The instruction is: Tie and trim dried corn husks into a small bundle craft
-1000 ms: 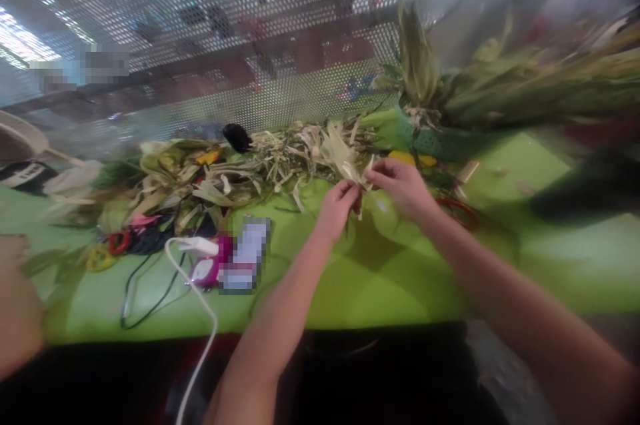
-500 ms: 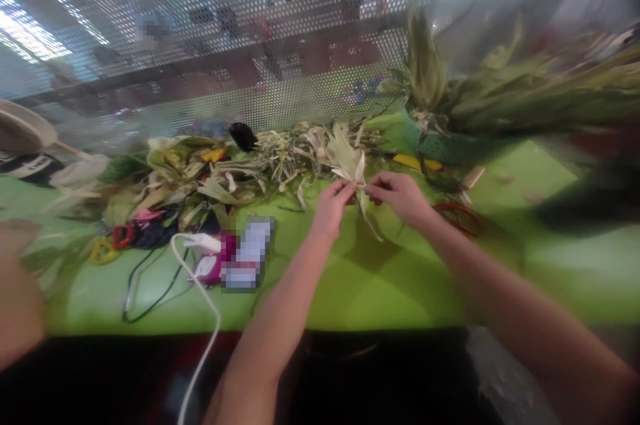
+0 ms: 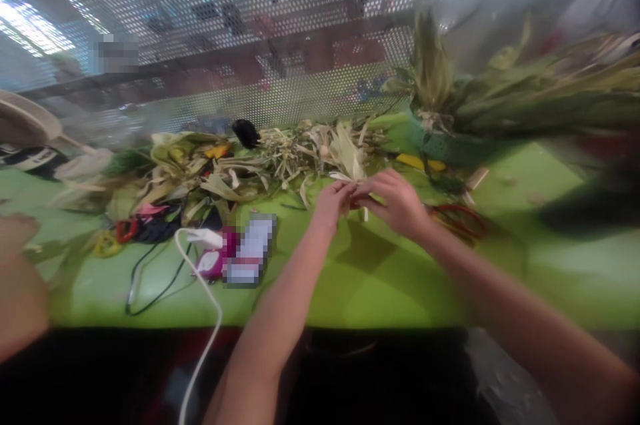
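Observation:
A pale corn husk (image 3: 347,155) fans upward from between my two hands, above the green tabletop (image 3: 370,285). My left hand (image 3: 333,203) pinches its gathered lower end from the left. Against the same spot, my right hand (image 3: 395,201) is closed, its fingers meeting those of the left. The point where the husk is gripped is mostly covered by the fingers. A short pale end of it pokes out beneath my right hand. Behind both hands lies a heap of dry husk strips (image 3: 280,158).
A phone (image 3: 250,248), a magenta item (image 3: 213,263) and a white cable (image 3: 213,305) lie at left, near scissors (image 3: 126,230). Red-handled scissors (image 3: 460,219) rest at right. A green basket (image 3: 463,145) holds leaves. Another person's arm (image 3: 23,285) shows at the left edge.
My right hand has moved left over the husk's gathered end, closing the gap to my left hand. The long strip hanging below is now mostly hidden. The view shifted slightly.

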The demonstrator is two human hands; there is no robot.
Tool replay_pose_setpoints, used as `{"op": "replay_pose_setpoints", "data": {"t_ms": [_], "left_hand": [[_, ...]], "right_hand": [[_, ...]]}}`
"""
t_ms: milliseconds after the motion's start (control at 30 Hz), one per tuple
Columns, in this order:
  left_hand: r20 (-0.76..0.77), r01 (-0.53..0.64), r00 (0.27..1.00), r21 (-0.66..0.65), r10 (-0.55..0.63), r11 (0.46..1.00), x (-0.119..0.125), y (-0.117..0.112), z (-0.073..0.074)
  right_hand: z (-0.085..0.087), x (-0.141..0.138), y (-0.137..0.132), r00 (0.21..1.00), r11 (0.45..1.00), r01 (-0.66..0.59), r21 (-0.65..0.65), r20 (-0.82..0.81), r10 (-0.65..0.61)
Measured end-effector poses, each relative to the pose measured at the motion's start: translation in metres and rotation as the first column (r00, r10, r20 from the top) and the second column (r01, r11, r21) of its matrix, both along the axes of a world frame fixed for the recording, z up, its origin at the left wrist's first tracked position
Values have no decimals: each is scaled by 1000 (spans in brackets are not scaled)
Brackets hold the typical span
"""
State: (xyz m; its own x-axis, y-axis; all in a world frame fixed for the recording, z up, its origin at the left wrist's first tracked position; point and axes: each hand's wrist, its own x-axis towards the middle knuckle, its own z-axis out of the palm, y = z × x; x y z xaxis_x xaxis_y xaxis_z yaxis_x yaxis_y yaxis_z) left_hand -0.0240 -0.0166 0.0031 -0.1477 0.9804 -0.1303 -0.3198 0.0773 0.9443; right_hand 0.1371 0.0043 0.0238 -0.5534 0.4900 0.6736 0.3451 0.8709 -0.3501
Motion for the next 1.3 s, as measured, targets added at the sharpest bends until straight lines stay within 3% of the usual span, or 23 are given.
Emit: {"op": "replay_pose_setpoints", "data": {"t_ms": [167, 333, 533, 667, 933, 1067, 1300], "left_hand": [[97, -41, 994, -10, 42, 999, 2, 0, 0], [148, -15, 989, -18, 18, 1000, 4, 1, -3], [6, -55, 998, 63, 55, 996, 5, 3, -2], [-19, -6, 1000, 132, 8, 991, 8, 0, 3], [-32, 91, 996, 202, -86, 975, 9, -3, 1], [-75, 110, 992, 196, -97, 974, 9, -5, 2], [-256, 113, 965, 210, -57, 971, 8, -7, 2]], "right_hand": [[-16, -8, -1, 970, 992, 0, 124, 241, -30], [-18, -9, -1, 971, 977, 28, 209, 228, -77], [-12, -4, -2, 993, 993, 114, 33, 12, -115], [-3, 1, 0, 975, 982, 163, -95, -134, -175], [-2, 1, 3, 923, 879, 144, -454, -259, -284], [-3, 1, 3, 904, 853, 176, -491, -263, -338], [-1, 0, 1, 917, 844, 156, -513, -241, -316]]}}
